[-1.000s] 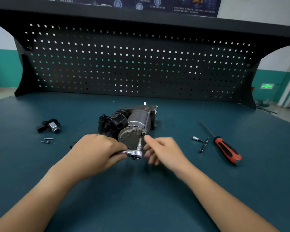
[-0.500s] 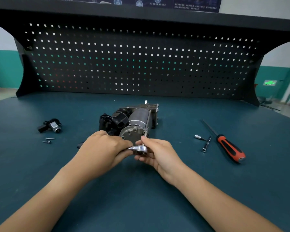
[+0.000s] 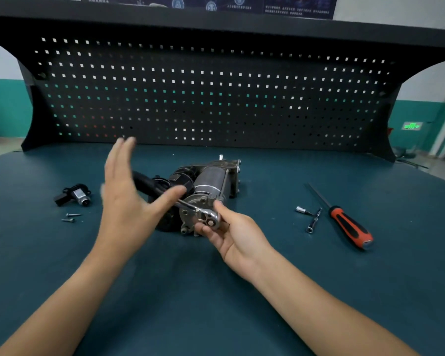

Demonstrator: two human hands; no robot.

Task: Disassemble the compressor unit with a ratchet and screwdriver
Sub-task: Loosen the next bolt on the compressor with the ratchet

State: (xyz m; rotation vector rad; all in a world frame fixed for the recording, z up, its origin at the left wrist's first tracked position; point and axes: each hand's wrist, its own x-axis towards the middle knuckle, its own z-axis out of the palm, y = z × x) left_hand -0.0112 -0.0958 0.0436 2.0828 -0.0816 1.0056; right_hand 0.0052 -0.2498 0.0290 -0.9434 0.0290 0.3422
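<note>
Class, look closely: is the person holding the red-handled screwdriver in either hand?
No, the screwdriver lies on the bench, apart from the open left hand and the right hand pinching the ratchet.

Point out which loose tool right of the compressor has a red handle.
The screwdriver, lying farthest right, has the red-and-black grip. The small socket and the extension bar to its left are bare silver metal.

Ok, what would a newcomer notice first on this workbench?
The compressor unit sits dead centre, a ratchet set against its near end. The right hand pinches the ratchet's head while the left hand hangs open beside the handle. A red-and-black screwdriver lies to the right.
</note>
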